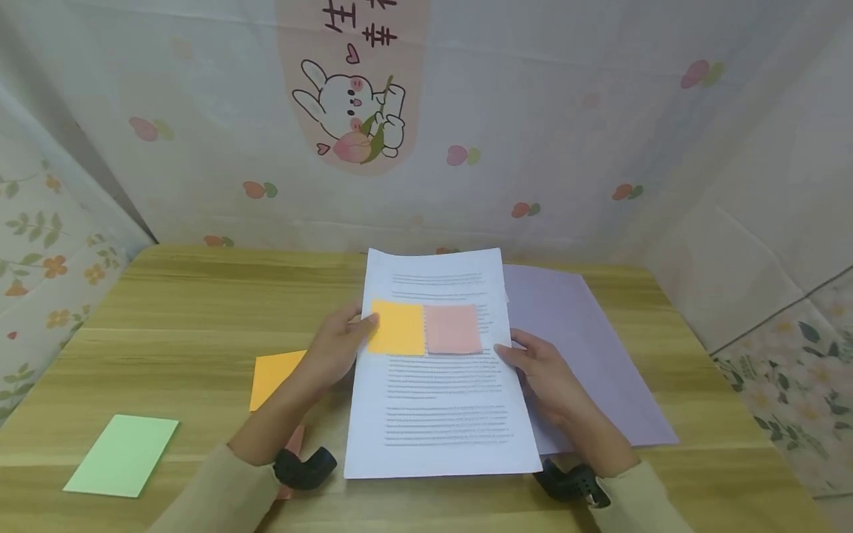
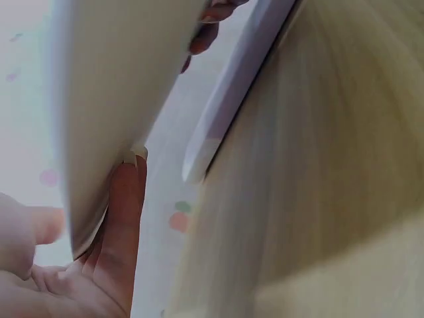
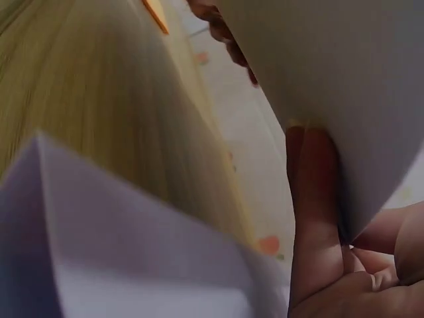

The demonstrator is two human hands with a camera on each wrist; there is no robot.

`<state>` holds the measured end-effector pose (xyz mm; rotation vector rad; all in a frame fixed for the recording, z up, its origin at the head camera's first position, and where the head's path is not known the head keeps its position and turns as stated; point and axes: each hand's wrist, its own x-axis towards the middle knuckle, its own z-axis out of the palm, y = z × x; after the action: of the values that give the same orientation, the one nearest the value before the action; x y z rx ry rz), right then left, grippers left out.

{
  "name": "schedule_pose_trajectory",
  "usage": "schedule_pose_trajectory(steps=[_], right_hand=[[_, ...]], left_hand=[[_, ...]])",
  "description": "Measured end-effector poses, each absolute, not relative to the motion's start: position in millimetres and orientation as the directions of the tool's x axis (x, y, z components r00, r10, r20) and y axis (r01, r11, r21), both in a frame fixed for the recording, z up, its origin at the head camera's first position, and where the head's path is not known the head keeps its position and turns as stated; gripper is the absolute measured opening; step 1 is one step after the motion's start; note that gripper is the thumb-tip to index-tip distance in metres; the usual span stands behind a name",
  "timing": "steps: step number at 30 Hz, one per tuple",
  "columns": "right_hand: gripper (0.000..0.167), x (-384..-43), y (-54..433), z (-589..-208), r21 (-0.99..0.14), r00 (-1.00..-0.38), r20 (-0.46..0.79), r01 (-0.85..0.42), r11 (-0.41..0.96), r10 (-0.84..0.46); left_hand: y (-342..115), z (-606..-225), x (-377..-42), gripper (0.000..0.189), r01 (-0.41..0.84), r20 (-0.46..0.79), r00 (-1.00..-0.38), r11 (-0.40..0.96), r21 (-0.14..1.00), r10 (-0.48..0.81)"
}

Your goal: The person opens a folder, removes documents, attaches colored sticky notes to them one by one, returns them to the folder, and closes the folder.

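Raised above the table is a white printed sheet of paper (image 1: 446,407), held by both hands at its side edges. Two square sticky notes lie side by side on its upper half, a yellow one (image 1: 397,328) and a pink one (image 1: 453,329). My left hand (image 1: 338,344) pinches the left edge, its thumb touching the yellow note. On the opposite edge my right hand (image 1: 543,370) pinches the sheet, thumb on the front. Fingers (image 2: 122,212) support the back of the paper in the left wrist view, and likewise fingers (image 3: 315,199) in the right wrist view.
A light purple folder (image 1: 593,355) lies on the wooden table (image 1: 200,311) behind the right hand. On the left lie a green note pad (image 1: 123,455) and a yellow one (image 1: 272,377). Something pink (image 1: 293,444) is partly hidden beneath the left wrist.
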<state>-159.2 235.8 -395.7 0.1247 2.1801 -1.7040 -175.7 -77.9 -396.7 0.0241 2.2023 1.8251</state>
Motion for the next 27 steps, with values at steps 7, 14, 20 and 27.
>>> schedule_pose_trajectory(steps=[7,14,20,27], right_hand=[[0.056,-159,271,-398,-0.931,-0.918,-0.354,0.327,0.163,-0.180],[0.059,-151,320,-395,-0.929,-0.913,-0.370,0.361,0.079,-0.173],[0.057,-143,354,-394,-0.919,-0.911,-0.394,0.393,0.041,-0.123],[0.044,-146,384,-390,-0.911,-0.908,-0.404,0.410,-0.042,-0.110]], left_hand=[[-70,-406,-169,0.049,-0.169,-0.205,-0.940,0.152,0.974,0.272],[-36,-409,-136,0.038,0.392,0.022,-0.891,0.747,0.537,0.453],[6,-409,-111,0.054,0.564,0.046,-0.813,0.767,0.306,0.580],[54,-411,-94,0.097,0.656,0.094,-0.745,0.697,0.289,0.661]])
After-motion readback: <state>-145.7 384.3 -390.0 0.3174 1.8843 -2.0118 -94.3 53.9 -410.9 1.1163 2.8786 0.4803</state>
